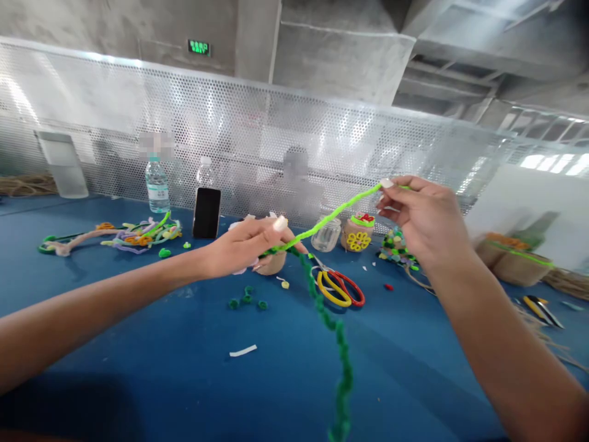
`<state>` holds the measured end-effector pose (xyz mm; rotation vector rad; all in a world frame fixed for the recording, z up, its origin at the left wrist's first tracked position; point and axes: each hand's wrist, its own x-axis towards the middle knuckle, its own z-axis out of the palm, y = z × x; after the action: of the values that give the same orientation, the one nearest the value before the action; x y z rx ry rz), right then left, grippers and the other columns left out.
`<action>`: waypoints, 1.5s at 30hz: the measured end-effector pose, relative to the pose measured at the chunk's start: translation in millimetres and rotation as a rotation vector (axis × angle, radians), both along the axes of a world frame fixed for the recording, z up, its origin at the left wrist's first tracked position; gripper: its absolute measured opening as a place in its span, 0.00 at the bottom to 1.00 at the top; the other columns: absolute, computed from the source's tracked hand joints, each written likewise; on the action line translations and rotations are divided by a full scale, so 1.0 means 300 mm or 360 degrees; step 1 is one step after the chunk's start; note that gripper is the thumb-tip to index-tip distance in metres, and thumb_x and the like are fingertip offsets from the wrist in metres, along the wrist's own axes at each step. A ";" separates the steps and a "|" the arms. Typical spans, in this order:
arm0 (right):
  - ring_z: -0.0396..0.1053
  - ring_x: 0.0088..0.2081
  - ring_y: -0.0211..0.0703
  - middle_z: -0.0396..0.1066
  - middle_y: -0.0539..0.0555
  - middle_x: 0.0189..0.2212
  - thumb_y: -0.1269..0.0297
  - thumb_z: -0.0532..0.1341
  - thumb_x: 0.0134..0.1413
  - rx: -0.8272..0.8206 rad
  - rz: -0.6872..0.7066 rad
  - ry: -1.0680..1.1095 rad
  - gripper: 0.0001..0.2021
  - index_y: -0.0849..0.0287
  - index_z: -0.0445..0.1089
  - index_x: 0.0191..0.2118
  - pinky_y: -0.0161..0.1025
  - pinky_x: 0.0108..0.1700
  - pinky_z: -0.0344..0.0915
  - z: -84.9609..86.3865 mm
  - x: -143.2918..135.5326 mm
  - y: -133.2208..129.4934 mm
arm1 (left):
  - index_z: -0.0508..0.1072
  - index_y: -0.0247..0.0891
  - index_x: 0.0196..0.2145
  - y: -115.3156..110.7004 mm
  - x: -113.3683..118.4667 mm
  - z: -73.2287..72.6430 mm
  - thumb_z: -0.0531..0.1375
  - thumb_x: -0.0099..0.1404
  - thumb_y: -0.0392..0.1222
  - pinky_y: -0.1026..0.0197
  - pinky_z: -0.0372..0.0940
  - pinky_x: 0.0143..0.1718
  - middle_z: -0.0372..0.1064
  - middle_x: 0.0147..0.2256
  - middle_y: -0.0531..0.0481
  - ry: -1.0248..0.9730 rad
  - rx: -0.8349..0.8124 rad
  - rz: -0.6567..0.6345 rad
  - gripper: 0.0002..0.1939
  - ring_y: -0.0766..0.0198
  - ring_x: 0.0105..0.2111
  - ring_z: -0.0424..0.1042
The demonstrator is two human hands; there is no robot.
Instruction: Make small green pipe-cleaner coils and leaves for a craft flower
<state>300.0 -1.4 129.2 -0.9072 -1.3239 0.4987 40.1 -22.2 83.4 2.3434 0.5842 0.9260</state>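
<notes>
Between my hands stretches a bright green pipe cleaner (335, 213), slanting up to the right. My left hand (251, 242) pinches its lower end together with a dark green pipe cleaner (343, 356), which hangs in a wavy line toward the table's front. The other end of the bright green one is pinched between thumb and fingers of my right hand (421, 209). Behind my left hand, a tan wrapped jar (271, 264) is partly hidden. Scissors (339, 288) with one yellow and one red handle lie just beyond the dark green strand.
On the blue table (184, 368) stand a phone (207, 212), a water bottle (157, 184), a clear glass jar (326, 234) and a jar with a yellow flower (358, 236). Colourful pipe cleaners (142, 236) lie at left. Small green curls (247, 299) and a white strip (243, 351) lie nearer.
</notes>
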 end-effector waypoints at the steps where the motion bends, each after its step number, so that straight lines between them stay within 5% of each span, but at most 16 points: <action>1: 0.63 0.23 0.36 0.63 0.48 0.19 0.66 0.65 0.41 -0.0008 -0.0014 0.0007 0.06 0.56 0.66 0.23 0.35 0.24 0.61 0.000 0.001 0.002 | 0.73 0.36 0.40 0.002 -0.002 -0.001 0.46 0.68 0.46 0.67 0.59 0.24 0.65 0.27 0.50 0.0031 0.0079 0.0011 0.19 0.71 0.22 0.60; 3: 0.63 0.24 0.36 0.63 0.48 0.19 0.66 0.65 0.41 -0.0016 -0.0047 0.0017 0.06 0.56 0.66 0.23 0.35 0.24 0.60 -0.001 0.004 0.008 | 0.71 0.38 0.45 0.003 -0.002 -0.006 0.56 0.62 0.44 0.66 0.61 0.30 0.65 0.29 0.51 0.0070 0.0195 0.0058 0.15 0.69 0.28 0.63; 7: 0.64 0.24 0.35 0.64 0.48 0.20 0.65 0.65 0.40 -0.0046 -0.0093 0.0005 0.07 0.57 0.65 0.23 0.34 0.25 0.61 -0.004 0.010 0.023 | 0.54 0.38 0.57 0.003 0.009 -0.024 0.64 0.53 0.37 0.68 0.60 0.26 0.59 0.24 0.58 0.0001 0.0227 0.0102 0.36 0.70 0.24 0.62; 11: 0.64 0.23 0.36 0.63 0.47 0.19 0.66 0.65 0.39 -0.0088 -0.0097 -0.0014 0.07 0.56 0.66 0.24 0.36 0.26 0.63 -0.013 0.005 0.038 | 0.56 0.41 0.54 0.002 0.012 -0.036 0.60 0.57 0.34 0.69 0.56 0.23 0.48 0.20 0.62 -0.0047 0.0480 0.0247 0.28 0.72 0.20 0.58; 15: 0.64 0.23 0.36 0.64 0.47 0.19 0.66 0.65 0.40 -0.0070 -0.0113 -0.0014 0.06 0.56 0.66 0.24 0.35 0.26 0.63 -0.016 0.002 0.041 | 0.60 0.40 0.49 0.002 0.003 -0.032 0.52 0.64 0.34 0.68 0.57 0.26 0.57 0.22 0.59 0.0009 0.0710 0.0396 0.15 0.71 0.22 0.61; 19: 0.64 0.24 0.35 0.64 0.47 0.19 0.66 0.65 0.40 -0.0053 -0.0096 0.0033 0.07 0.57 0.66 0.24 0.35 0.27 0.61 -0.009 0.009 0.035 | 0.61 0.40 0.47 0.006 -0.001 -0.030 0.46 0.64 0.27 0.68 0.61 0.29 0.65 0.32 0.52 0.0076 0.0818 0.0325 0.17 0.72 0.24 0.65; 23: 0.64 0.23 0.35 0.64 0.48 0.19 0.68 0.65 0.41 -0.0016 -0.0058 0.0064 0.05 0.58 0.66 0.24 0.36 0.27 0.59 0.002 0.003 0.015 | 0.63 0.38 0.45 0.017 0.000 -0.047 0.43 0.62 0.26 0.67 0.65 0.30 0.58 0.45 0.44 0.0135 0.0948 0.0383 0.18 0.75 0.24 0.63; 29: 0.62 0.22 0.34 0.63 0.47 0.19 0.68 0.66 0.42 0.0262 0.0014 -0.0077 0.05 0.58 0.68 0.24 0.36 0.26 0.60 0.005 -0.044 -0.064 | 0.52 0.36 0.59 0.031 0.009 -0.068 0.44 0.63 0.28 0.67 0.65 0.27 0.58 0.48 0.40 0.0012 0.0812 0.0692 0.27 0.77 0.20 0.62; 33: 0.63 0.22 0.34 0.64 0.47 0.18 0.67 0.65 0.45 0.0445 0.0026 -0.0264 0.04 0.58 0.70 0.25 0.35 0.26 0.62 -0.020 -0.092 -0.124 | 0.58 0.30 0.56 0.037 0.014 -0.054 0.51 0.62 0.35 0.66 0.62 0.25 0.66 0.43 0.41 0.0061 0.0616 0.0878 0.24 0.72 0.21 0.63; 36: 0.64 0.22 0.34 0.64 0.47 0.18 0.67 0.65 0.47 0.0509 -0.0010 -0.0319 0.04 0.58 0.70 0.25 0.35 0.26 0.63 -0.026 -0.106 -0.142 | 0.72 0.32 0.42 0.055 0.009 -0.049 0.61 0.56 0.43 0.64 0.59 0.27 0.69 0.30 0.48 0.0224 0.0555 0.0727 0.17 0.65 0.25 0.65; 39: 0.64 0.22 0.34 0.65 0.47 0.18 0.67 0.66 0.44 0.0464 -0.0093 -0.0256 0.05 0.58 0.69 0.24 0.36 0.26 0.63 -0.010 -0.081 -0.118 | 0.74 0.36 0.25 0.077 0.003 -0.056 0.61 0.57 0.44 0.64 0.58 0.28 0.65 0.23 0.52 0.0231 0.0552 0.0469 0.09 0.66 0.25 0.63; 42: 0.63 0.21 0.34 0.63 0.47 0.17 0.69 0.66 0.41 0.0276 -0.0134 -0.0084 0.06 0.58 0.67 0.22 0.36 0.26 0.62 0.014 -0.029 -0.059 | 0.73 0.37 0.25 0.093 0.002 -0.059 0.55 0.63 0.45 0.64 0.60 0.33 0.64 0.28 0.50 -0.0022 0.0559 0.0428 0.13 0.66 0.31 0.64; 45: 0.62 0.20 0.33 0.62 0.47 0.16 0.71 0.65 0.40 -0.0011 -0.0080 0.0052 0.07 0.58 0.65 0.20 0.35 0.27 0.62 0.025 0.021 0.005 | 0.70 0.38 0.31 0.104 -0.003 -0.047 0.51 0.66 0.47 0.65 0.61 0.28 0.64 0.30 0.49 -0.0616 0.0315 0.0467 0.13 0.67 0.29 0.64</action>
<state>306.2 0.2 136.6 -0.9319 -1.2675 0.4773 39.2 8.8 69.3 2.1892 0.7100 1.5909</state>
